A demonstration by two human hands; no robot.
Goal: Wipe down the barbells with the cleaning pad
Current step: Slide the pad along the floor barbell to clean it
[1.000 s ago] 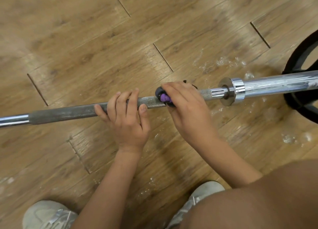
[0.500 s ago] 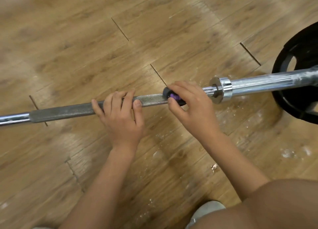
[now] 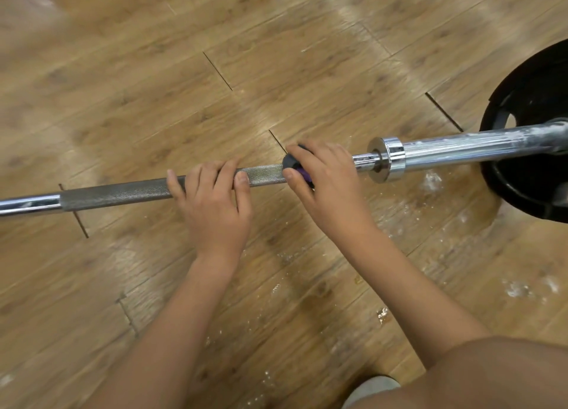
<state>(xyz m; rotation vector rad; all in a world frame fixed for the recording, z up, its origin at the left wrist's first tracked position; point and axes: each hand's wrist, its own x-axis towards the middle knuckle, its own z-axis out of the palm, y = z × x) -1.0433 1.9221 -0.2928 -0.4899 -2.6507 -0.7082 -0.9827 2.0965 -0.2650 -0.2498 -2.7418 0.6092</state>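
From the head camera, the barbell (image 3: 123,193) is seen stretched over the wooden floor (image 3: 276,55). Its long axis runs left to right and climbs a touch toward the right.

The cleaning pad (image 3: 292,164), dark with a purple flash, is pressed onto the shaft at the right end of the knurled stretch. It is gripped by the right hand (image 3: 329,181), with the fingers (image 3: 310,150) curled over the top and the thumb tucked in on the near side. The bar is steadied by the left hand (image 3: 215,205), whose fingers are folded over the knurling just to the left. A short run of bare knurl is seen between the two hands.

To the right of the pad only a brief smooth strip is seen before the collar (image 3: 387,159). Beyond it the sleeve (image 3: 476,145) is streaked white and passes into a black weight plate (image 3: 528,107).

So the stroke has to be made along that axis. Little room is judged to be had rightward, and leftward the path is blocked by the left hand unless it is shifted.
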